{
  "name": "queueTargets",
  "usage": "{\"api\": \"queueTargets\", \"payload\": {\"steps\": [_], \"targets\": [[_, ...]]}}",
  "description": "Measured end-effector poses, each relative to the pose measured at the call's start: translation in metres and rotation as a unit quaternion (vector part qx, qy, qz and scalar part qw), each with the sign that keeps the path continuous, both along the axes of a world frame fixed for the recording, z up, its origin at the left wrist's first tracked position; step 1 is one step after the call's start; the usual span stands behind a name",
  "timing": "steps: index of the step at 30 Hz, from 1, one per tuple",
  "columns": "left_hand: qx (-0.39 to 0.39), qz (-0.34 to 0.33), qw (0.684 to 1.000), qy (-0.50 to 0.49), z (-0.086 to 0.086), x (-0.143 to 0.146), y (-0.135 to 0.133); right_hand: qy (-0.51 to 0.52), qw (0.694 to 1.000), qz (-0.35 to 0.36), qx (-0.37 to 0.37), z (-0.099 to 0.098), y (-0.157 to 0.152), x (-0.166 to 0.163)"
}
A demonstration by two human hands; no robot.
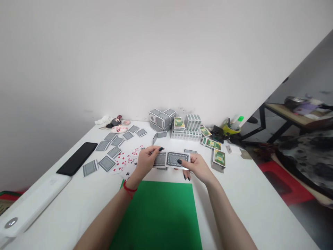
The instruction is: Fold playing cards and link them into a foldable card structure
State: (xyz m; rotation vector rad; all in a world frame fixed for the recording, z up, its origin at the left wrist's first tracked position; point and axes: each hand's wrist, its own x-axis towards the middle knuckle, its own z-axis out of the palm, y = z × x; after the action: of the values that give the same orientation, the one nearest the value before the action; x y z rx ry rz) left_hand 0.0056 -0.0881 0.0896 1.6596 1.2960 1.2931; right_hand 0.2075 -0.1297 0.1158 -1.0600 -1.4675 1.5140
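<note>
Two playing cards: thin, rectangular, grey patterned backs, white borders; held roughly end to end beyond far edge of plain green mat, above white worktop. Left hand: pinching one, thumb uppermost. Right hand: gripping other, thumb on top, fingers curled. Forearms slanting inward.

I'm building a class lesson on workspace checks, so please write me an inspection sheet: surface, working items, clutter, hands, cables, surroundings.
Surface: white table, green mat at the near side.
Working items: held cards, backs showing, count unclear; loose cards spread at left, some face up.
Clutter: black slab, white long object, card boxes at the back.
Hands: left hand and right hand both grip the held cards.
Cables: nothing seen.
Surroundings: pale wall behind; red object, side table at right.
</note>
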Motion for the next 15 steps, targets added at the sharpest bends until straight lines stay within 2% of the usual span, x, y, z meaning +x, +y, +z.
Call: {"api": "queueTargets", "payload": {"steps": [4, 7, 11, 15], "targets": [[-0.026, 0.001, 1.0, -0.013, -0.0018, -0.0005, 0.0017, -0.014, 1.0, -0.007, -0.002, -0.0015, 0.0009, 0.0007], [-0.101, -0.044, 0.991, -0.072, -0.0023, -0.0013, 0.0026, -0.022, 0.999, -0.037, -0.001, -0.0033, 0.003, 0.0035], [-0.176, -0.125, 0.958, -0.19, -0.0002, -0.0006, 0.0012, -0.022, 0.997, -0.079, 0.006, -0.0077, 0.0066, 0.0079], [-0.196, -0.114, 0.927, -0.298, 0.0009, 0.0016, 0.0007, -0.015, 0.995, -0.102, 0.002, -0.0099, 0.008, 0.0092]]}}
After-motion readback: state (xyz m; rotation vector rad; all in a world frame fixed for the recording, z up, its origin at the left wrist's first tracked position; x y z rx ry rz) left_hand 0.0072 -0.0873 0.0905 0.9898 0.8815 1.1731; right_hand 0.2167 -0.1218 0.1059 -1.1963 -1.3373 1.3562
